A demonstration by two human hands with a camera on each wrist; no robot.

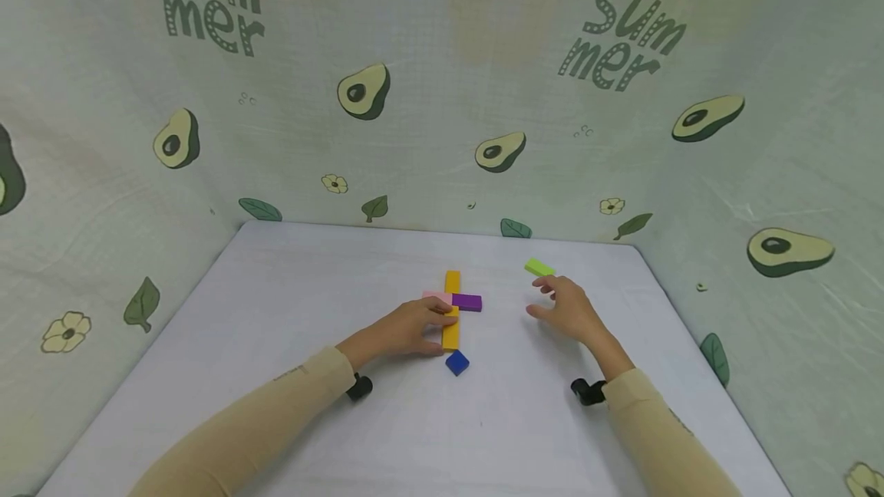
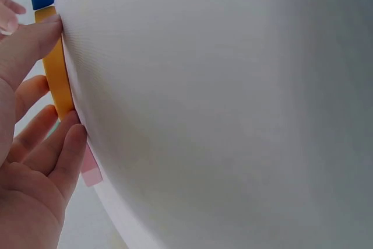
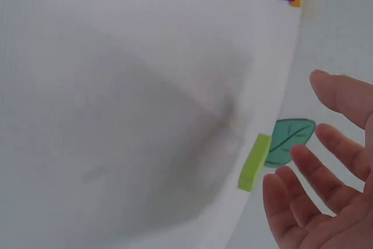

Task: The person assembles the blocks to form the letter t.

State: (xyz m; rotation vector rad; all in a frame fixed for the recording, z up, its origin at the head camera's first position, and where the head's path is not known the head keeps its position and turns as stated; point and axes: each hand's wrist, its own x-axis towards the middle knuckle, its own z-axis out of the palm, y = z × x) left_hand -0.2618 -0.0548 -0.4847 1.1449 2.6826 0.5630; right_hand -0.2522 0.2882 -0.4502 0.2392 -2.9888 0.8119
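Several coloured blocks lie together in a cross. An orange block [image 1: 450, 337] forms its near arm, a second orange block [image 1: 452, 281] its far arm, a pink block [image 1: 437, 297] the left arm and a purple block [image 1: 467, 303] the right. My left hand [image 1: 410, 326] holds the near orange block, thumb toward its near end and fingers by the pink block. Just below that end lies a blue block [image 1: 457, 363], turned cornerwise. My right hand [image 1: 568, 308] hovers with loosely bent fingers and holds nothing. Beyond its fingertips lies a lime green block [image 1: 539, 268].
A white-covered table [image 1: 331, 274] carries the blocks. Behind it and at both sides hangs a pale cloth [image 1: 428, 37] printed with avocados and leaves. A dark wrist camera [image 1: 587, 392] sits at the right wrist and another [image 1: 360, 387] at the left.
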